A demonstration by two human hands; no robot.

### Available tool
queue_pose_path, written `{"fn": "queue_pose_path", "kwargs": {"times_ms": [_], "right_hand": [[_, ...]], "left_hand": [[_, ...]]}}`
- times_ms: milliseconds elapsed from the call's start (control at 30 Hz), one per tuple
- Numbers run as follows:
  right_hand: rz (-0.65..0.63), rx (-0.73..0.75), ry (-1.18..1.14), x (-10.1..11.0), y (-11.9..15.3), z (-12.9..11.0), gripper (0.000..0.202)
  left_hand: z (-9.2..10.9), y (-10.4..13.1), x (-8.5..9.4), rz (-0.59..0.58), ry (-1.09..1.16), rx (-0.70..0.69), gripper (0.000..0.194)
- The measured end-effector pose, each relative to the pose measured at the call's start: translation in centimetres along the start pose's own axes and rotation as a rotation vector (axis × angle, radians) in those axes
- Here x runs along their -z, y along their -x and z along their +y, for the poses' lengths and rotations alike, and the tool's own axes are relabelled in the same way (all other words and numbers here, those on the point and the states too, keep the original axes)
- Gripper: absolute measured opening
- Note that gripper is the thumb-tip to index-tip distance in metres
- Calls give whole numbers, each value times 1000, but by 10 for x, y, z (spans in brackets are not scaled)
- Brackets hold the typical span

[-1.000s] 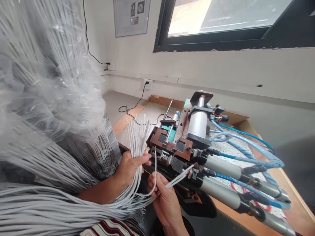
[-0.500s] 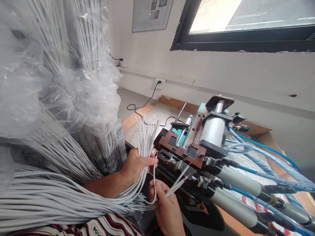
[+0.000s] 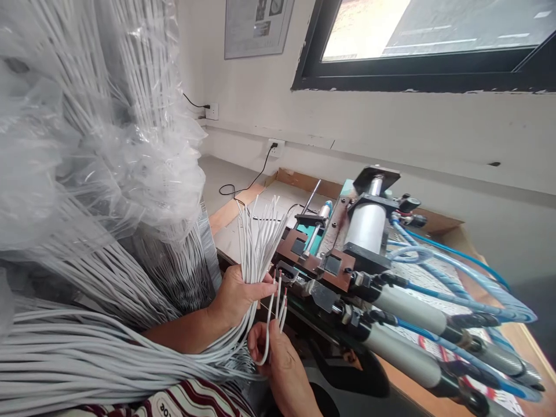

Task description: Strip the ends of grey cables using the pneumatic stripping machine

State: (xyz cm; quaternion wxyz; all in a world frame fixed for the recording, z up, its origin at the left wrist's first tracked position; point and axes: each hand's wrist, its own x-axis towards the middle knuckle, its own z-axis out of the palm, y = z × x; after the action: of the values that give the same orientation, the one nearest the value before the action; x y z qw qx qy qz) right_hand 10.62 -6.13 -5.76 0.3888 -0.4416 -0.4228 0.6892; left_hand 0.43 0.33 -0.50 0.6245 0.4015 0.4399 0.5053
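Just beside the machine point(image 3: 369, 226), the left hand point(image 3: 237, 295) clasps a bundle of grey cables point(image 3: 257, 249) while the right hand point(image 3: 282, 353) pinches several red-tipped cables point(image 3: 278, 298), seemingly sorting them, which calls for keeping ends aligned next.

No text is legible with certainty. Framed sheet point(image 3: 243, 40), top centre: print too small to read. Oval patch point(image 3: 165, 408) on striped cloth point(image 3: 204, 399), bottom edge: letters tilted and cropped. Printed white sheet point(image 3: 428, 343), lower right: red marks indistinct.
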Motion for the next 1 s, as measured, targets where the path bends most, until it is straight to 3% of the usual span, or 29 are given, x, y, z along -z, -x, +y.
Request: {"fn": "queue_pose_path", "kwargs": {"times_ms": [233, 567, 800, 900, 1000], "right_hand": [[-41, 11, 129, 3, 3, 0, 63], [-79, -38, 185, 6, 6, -1, 64], [-28, -6, 193, 11, 11, 0, 63], [138, 104, 209, 30, 20, 11, 54], [558, 208, 127, 67, 34, 32, 35]], "left_hand": [[2, 4, -4, -16, 105, 51, 11], [-1, 4, 0, -50, 53, 34, 10], [3, 1, 0, -106, -34, -1, 10], [5, 0, -1, -108, -43, 19, 12], [7, -1, -2, -77, 16, 93, 18]]}}
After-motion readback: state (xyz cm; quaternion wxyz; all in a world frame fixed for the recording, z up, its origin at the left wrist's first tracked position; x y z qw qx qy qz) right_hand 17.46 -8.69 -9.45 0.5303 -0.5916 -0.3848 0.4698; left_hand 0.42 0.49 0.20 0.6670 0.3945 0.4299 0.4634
